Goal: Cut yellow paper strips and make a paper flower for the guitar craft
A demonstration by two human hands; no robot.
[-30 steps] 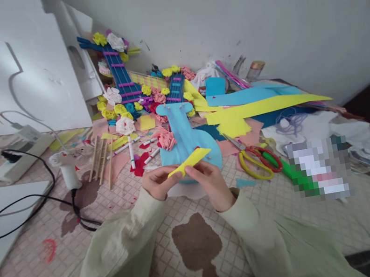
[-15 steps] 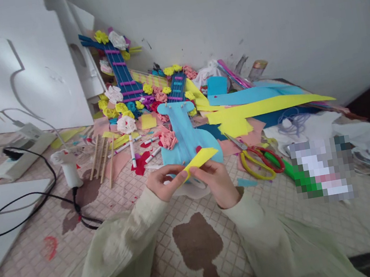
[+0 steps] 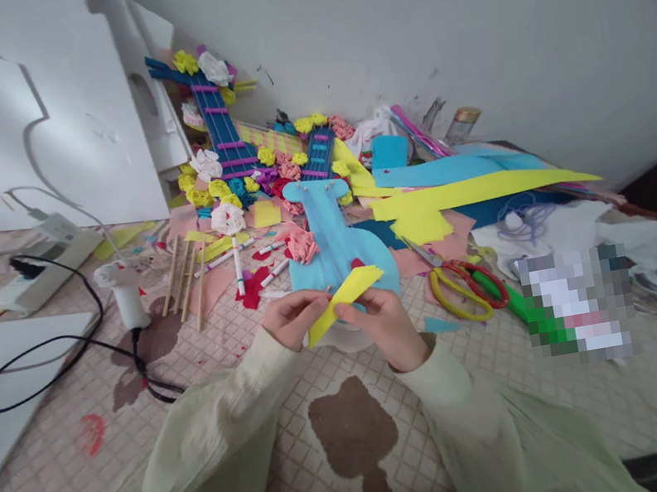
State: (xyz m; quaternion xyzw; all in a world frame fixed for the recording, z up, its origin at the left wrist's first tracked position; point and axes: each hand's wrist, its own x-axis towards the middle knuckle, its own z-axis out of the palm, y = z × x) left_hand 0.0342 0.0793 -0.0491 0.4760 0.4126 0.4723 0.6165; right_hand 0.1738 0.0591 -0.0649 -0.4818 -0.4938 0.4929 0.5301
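we have the yellow paper strip (image 3: 349,285) pinched in both hands, its long axis on a diagonal.
our left hand (image 3: 291,321) and right hand (image 3: 389,326) both close thumb and fingers on it around mid-length, tips nearly meeting, so neither is nearer. low end points left and toward us, below the left fingertips; the other runs right and away, past the right thumb. it's in front of the blue guitar-shaped piece (image 3: 325,225); can't tell if they touch.
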